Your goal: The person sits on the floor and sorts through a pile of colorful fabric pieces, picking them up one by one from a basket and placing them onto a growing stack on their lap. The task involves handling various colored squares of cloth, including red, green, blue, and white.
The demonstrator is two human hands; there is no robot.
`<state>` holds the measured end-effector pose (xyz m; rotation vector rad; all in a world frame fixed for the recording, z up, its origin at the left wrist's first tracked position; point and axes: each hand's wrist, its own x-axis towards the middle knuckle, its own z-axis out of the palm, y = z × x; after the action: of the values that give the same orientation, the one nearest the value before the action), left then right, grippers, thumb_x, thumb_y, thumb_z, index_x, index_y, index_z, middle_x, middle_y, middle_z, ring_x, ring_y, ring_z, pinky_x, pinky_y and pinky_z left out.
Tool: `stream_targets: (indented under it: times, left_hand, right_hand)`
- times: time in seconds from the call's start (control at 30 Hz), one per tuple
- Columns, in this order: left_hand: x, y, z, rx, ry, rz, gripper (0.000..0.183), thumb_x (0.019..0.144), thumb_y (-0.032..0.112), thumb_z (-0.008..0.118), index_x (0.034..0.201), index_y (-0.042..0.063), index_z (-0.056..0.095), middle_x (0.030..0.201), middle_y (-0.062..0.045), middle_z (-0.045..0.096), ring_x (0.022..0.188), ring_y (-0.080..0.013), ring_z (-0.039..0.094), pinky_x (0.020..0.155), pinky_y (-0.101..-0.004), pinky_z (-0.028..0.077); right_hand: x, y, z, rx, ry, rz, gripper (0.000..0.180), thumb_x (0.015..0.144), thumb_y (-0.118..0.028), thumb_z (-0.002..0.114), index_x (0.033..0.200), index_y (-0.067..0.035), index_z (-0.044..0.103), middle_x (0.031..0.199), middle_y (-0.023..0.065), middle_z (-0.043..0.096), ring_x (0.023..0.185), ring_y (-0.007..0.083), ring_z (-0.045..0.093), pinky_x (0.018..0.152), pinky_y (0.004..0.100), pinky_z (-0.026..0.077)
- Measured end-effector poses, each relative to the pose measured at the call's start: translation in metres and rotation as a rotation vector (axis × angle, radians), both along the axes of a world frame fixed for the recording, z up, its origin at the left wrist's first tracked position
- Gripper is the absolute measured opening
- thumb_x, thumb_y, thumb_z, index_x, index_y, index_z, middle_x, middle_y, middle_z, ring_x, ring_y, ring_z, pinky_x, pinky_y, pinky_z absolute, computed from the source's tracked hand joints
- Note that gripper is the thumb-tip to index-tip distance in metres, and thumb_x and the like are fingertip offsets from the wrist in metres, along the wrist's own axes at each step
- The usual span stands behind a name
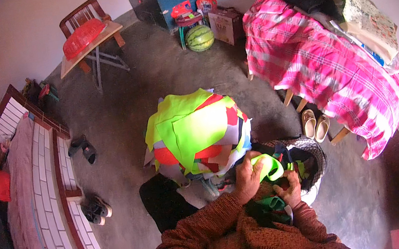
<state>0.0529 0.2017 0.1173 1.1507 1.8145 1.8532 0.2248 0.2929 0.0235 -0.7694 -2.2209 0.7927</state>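
A folded or curled piece of neon yellow-green fabric (pixel 269 166) is pinched between the thumb and fingers of my left hand (pixel 248 178). Close to it on the right, my right hand (pixel 291 188) is bent over the rim of a fabric-filled bag or basket (pixel 314 150); whether its fingers grip anything is unclear. Dark and green cloth pieces (pixel 272 205) lie in my lap below the hands. In front of me rises a pile of coloured fabric pieces (pixel 200 128), topped with large neon yellow-green sheets. What supports the pile is mostly hidden.
At right, a pink plaid cloth (pixel 316 60) drapes over furniture, with pale shoes (pixel 316 126) beneath. A watermelon (pixel 200 38) and a cardboard box (pixel 225 26) stand at the back. A folding table (pixel 89 46) holds a red basket (pixel 84 37). A brick-patterned bed platform (pixel 53 214) lines the left.
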Motion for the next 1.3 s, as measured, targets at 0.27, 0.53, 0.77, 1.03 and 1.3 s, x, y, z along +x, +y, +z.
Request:
stream_targets:
  times: [0.27,0.53,0.77,1.03,1.3]
  left_hand:
    - [-0.041,0.013,0.027,0.030,0.173,-0.113,0.023,0.089,0.018,0.058,0.096,-0.003,0.055,0.059,-0.014,0.050,0.052,-0.0217,0.053,0.048,-0.0348,0.038]
    - [-0.125,0.040,0.110,0.231,-0.629,-0.113,0.024,0.089,0.027,0.059,0.082,0.004,0.061,0.073,-0.001,0.061,0.062,-0.0104,0.058,0.056,-0.0255,0.048]
    - [-0.233,0.031,0.048,0.011,-0.818,0.139,0.021,0.087,0.013,0.057,0.104,0.002,0.053,0.094,-0.013,0.061,0.087,-0.0325,0.062,0.069,-0.0479,0.056]
    - [-0.229,0.015,0.052,-0.024,-0.629,0.167,0.027,0.086,0.007,0.053,0.112,0.001,0.046,0.104,-0.017,0.056,0.088,-0.0338,0.061,0.065,-0.0450,0.059]
    - [-0.208,0.006,0.067,-0.258,0.512,0.760,0.048,0.070,0.009,0.070,0.111,0.005,0.046,0.098,-0.014,0.055,0.091,-0.0307,0.056,0.076,-0.0422,0.047]
  right_hand:
    - [0.004,0.000,0.002,-0.062,0.009,0.018,0.035,0.060,-0.005,0.075,0.091,-0.008,0.060,0.098,0.0104,0.056,0.094,0.0301,0.051,0.085,0.0388,0.040]
    - [0.001,-0.002,0.005,-0.101,0.057,0.024,0.034,0.059,-0.003,0.075,0.090,-0.009,0.062,0.097,0.0089,0.056,0.096,0.0284,0.052,0.087,0.0376,0.040]
    - [-0.001,-0.003,0.008,-0.087,0.058,0.024,0.033,0.060,-0.004,0.075,0.090,-0.010,0.062,0.097,0.0093,0.056,0.097,0.0283,0.052,0.088,0.0380,0.039]
    - [-0.002,-0.002,0.011,-0.073,0.041,0.022,0.033,0.060,-0.004,0.075,0.089,-0.010,0.062,0.096,0.0078,0.056,0.093,0.0279,0.053,0.084,0.0374,0.040]
    - [0.003,0.000,-0.001,-0.059,0.039,0.027,0.033,0.060,-0.010,0.076,0.090,-0.011,0.062,0.097,0.0085,0.056,0.096,0.0292,0.051,0.085,0.0397,0.039]
